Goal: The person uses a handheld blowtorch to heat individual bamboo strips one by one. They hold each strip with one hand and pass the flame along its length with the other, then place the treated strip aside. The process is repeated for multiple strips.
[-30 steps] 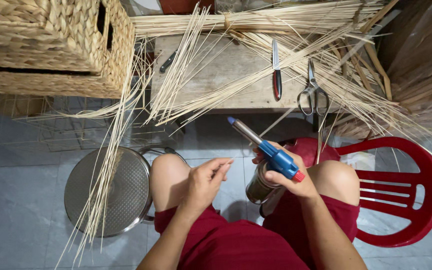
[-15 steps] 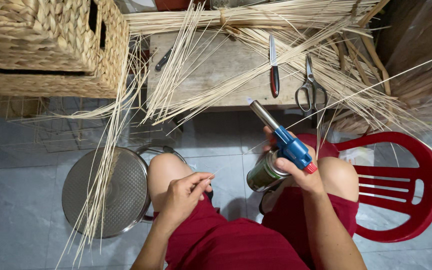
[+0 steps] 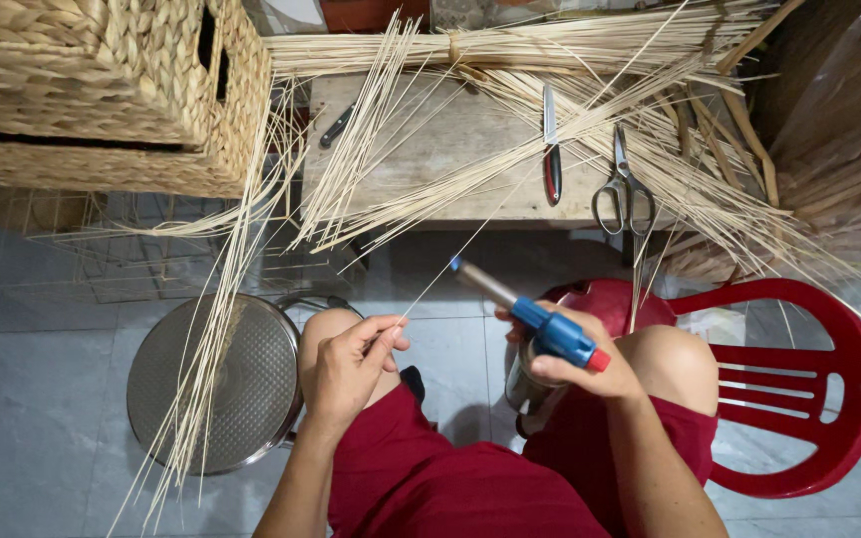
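Note:
My right hand (image 3: 590, 364) grips a gas torch (image 3: 535, 319) with a blue head, a red knob and a metal nozzle pointing up and to the left; its canister sits between my knees. My left hand (image 3: 351, 364) pinches the near end of one thin pale reed strand (image 3: 460, 249) over my left knee. The strand runs up and to the right, passing close to the nozzle tip.
Many loose reeds (image 3: 510, 130) fan over a low wooden bench (image 3: 450, 149) holding a red-handled knife (image 3: 551, 149), scissors (image 3: 623, 184) and a dark-handled tool (image 3: 336, 125). A woven basket (image 3: 102, 90) stands upper left, a round metal stool (image 3: 216, 384) at left, a red plastic chair (image 3: 809, 389) at right.
My left hand rose from my thigh and took hold of one strand. The torch swung down and left, its nozzle now near that strand.

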